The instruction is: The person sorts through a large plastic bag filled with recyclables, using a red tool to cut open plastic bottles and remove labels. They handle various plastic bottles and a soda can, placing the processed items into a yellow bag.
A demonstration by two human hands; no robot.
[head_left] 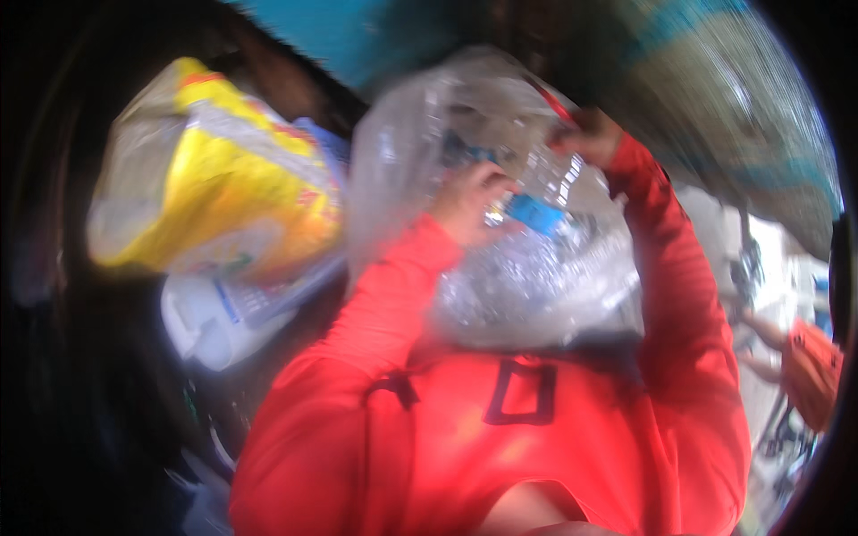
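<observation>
A large clear plastic bag stands before me with clear plastic bottles in it. My left hand, in a red sleeve, has its fingers curled around the neck end of a clear plastic bottle with a blue label, over the bag's contents. To the right, at the bag's upper rim, my right hand is closed on a thin red thing, too blurred to name. Another clear bottle lies just below that hand; whether the hand touches it is unclear.
At the left are a yellow printed plastic bag and a white plastic jug beneath it. A big grey translucent sack bulges at the upper right. A person in orange clothing is at the far right.
</observation>
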